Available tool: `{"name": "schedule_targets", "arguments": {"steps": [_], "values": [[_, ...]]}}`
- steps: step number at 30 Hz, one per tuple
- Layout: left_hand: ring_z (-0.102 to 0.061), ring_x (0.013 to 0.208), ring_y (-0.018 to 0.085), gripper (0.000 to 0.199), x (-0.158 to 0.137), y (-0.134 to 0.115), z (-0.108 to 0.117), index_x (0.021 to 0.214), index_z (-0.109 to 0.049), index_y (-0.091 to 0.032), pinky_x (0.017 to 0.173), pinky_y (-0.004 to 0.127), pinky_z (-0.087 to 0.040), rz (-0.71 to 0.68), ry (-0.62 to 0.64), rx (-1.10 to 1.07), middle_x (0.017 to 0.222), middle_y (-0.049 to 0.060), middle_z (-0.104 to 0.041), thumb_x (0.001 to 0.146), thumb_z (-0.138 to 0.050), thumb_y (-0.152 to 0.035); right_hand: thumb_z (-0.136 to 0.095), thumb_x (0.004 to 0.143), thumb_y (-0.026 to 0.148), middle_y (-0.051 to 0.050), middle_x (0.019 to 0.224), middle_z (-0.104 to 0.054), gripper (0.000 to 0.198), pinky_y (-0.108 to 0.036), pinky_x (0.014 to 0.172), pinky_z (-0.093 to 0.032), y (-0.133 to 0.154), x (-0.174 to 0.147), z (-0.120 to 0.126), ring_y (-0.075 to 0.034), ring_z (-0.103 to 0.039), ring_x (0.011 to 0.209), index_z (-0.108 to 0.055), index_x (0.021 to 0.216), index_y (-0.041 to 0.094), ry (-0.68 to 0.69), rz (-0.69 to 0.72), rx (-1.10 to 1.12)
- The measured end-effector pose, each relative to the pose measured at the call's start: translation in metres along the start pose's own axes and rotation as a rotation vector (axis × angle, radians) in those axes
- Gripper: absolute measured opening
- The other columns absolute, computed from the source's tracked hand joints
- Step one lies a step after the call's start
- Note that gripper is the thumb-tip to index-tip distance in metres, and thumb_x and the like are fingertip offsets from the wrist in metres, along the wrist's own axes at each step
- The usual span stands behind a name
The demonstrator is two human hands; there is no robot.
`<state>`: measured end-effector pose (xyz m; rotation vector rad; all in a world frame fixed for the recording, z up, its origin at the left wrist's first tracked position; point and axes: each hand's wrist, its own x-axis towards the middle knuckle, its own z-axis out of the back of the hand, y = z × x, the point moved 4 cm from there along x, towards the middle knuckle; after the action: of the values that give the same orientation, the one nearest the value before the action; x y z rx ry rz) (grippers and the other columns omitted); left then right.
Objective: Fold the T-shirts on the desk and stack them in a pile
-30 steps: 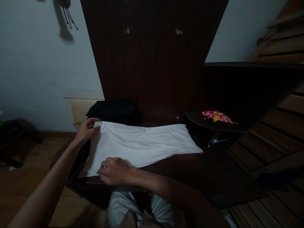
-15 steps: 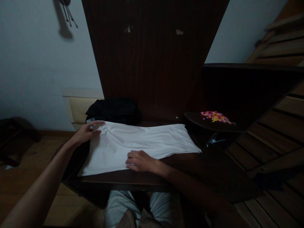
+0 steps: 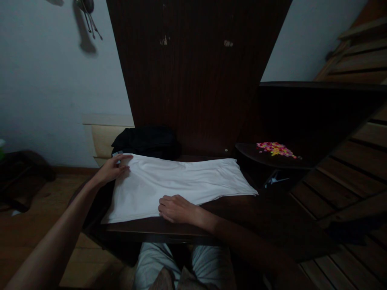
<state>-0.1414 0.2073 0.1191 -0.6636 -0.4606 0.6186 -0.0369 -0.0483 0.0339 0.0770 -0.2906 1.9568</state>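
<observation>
A white folded garment (image 3: 178,177) lies lengthwise on the dark table, wide at the left and narrower toward the right, with light creases in it. My left hand (image 3: 114,167) rests at its far left corner, fingers apart and stretched over the cloth. At the near edge, left of the middle, my right hand (image 3: 177,208) has its fingers curled together on the hem. The fingertips of that hand are partly hidden.
Behind the garment sits a bundle of black cloth (image 3: 145,139) against a dark wooden panel (image 3: 193,88). Small pink and yellow pieces (image 3: 276,149) lie on a rounded shelf at the right. Wooden slats (image 3: 350,169) stand farther right.
My right hand has shifted slightly toward me along the near edge, its fingers drawn more tightly together. My left hand stays at the far left corner. The view has tilted a little.
</observation>
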Motion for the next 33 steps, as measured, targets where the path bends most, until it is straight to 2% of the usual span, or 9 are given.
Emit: {"name": "schedule_targets", "arguments": {"steps": [5,11,18,22,25,27,29,31,33], "values": [[-0.057,0.102,0.025,0.064,0.005,0.005,0.0,0.122,-0.061,-0.008,0.078,0.03,-0.053,-0.088,0.0,0.049,0.126,0.013,-0.055,0.067,-0.06,-0.043,-0.048,0.095,0.016,-0.008,0.094,-0.061,0.011,-0.028,0.058,-0.046,0.0,0.007,0.003,-0.021,-0.056,0.092,-0.057,0.09,0.016,0.033,-0.008,-0.035],[-0.056,0.094,0.021,0.062,0.008,0.009,-0.002,0.125,-0.059,-0.008,0.075,0.029,-0.051,-0.117,0.011,0.111,0.122,0.012,-0.054,0.071,-0.055,-0.039,-0.047,0.096,0.025,-0.007,0.093,-0.062,0.015,-0.027,0.061,-0.044,0.003,0.003,0.004,-0.018,-0.056,0.085,-0.058,0.095,0.016,-0.03,-0.022,0.015],[-0.059,0.09,0.022,0.053,0.008,0.008,-0.005,0.117,-0.061,-0.013,0.082,0.033,-0.051,-0.166,-0.043,0.286,0.113,0.009,-0.057,0.069,-0.051,-0.034,-0.047,0.096,0.026,-0.005,0.084,-0.062,0.022,-0.027,0.065,-0.044,0.002,-0.002,0.0,-0.016,-0.055,0.078,-0.062,0.083,0.017,-0.099,-0.044,0.075],[-0.059,0.105,0.029,0.052,0.008,0.012,-0.006,0.113,-0.059,-0.014,0.091,0.037,-0.048,-0.158,-0.163,0.375,0.111,0.012,-0.059,0.064,-0.058,-0.031,-0.044,0.097,0.024,-0.008,0.088,-0.065,0.024,-0.032,0.079,-0.046,-0.018,0.003,0.005,-0.019,-0.056,0.086,-0.064,0.086,0.016,-0.241,-0.216,0.135],[-0.057,0.113,0.034,0.06,0.007,0.013,-0.007,0.12,-0.053,-0.012,0.095,0.039,-0.047,-0.117,-0.248,0.403,0.115,0.016,-0.061,0.065,-0.062,-0.032,-0.046,0.096,0.026,-0.012,0.111,-0.066,0.024,-0.036,0.092,-0.045,-0.035,0.001,0.003,-0.022,-0.055,0.105,-0.065,0.104,0.015,-0.282,-0.377,0.193],[-0.059,0.112,0.035,0.065,0.006,0.014,-0.008,0.126,-0.048,-0.009,0.093,0.041,-0.047,-0.054,-0.238,0.417,0.115,0.019,-0.062,0.067,-0.063,-0.033,-0.046,0.096,0.03,-0.014,0.133,-0.058,0.032,-0.039,0.103,-0.04,-0.041,-0.001,-0.005,-0.024,-0.048,0.123,-0.061,0.12,0.014,-0.253,-0.406,0.24],[-0.063,0.105,0.034,0.069,0.005,0.016,-0.008,0.129,-0.045,-0.008,0.088,0.04,-0.049,0.005,-0.195,0.423,0.111,0.02,-0.065,0.069,-0.063,-0.037,-0.045,0.097,0.036,-0.015,0.15,-0.042,0.046,-0.042,0.112,-0.031,-0.042,-0.003,-0.015,-0.026,-0.032,0.14,-0.051,0.135,0.011,-0.185,-0.382,0.289],[-0.066,0.094,0.031,0.072,0.004,0.017,-0.006,0.129,-0.045,-0.01,0.079,0.038,-0.051,0.047,-0.158,0.41,0.102,0.015,-0.068,0.068,-0.064,-0.043,-0.041,0.098,0.045,-0.017,0.158,-0.026,0.062,-0.045,0.117,-0.021,-0.041,-0.004,-0.025,-0.027,-0.014,0.147,-0.036,0.146,0.007,-0.092,-0.362,0.341],[-0.066,0.082,0.026,0.072,0.004,0.019,-0.002,0.125,-0.048,-0.014,0.07,0.033,-0.05,0.087,-0.146,0.364,0.091,0.009,-0.068,0.065,-0.066,-0.049,-0.036,0.097,0.054,-0.019,0.16,-0.014,0.075,-0.047,0.119,-0.015,-0.042,-0.003,-0.032,-0.028,-0.005,0.149,-0.022,0.152,0.003,-0.01,-0.365,0.391]]}}
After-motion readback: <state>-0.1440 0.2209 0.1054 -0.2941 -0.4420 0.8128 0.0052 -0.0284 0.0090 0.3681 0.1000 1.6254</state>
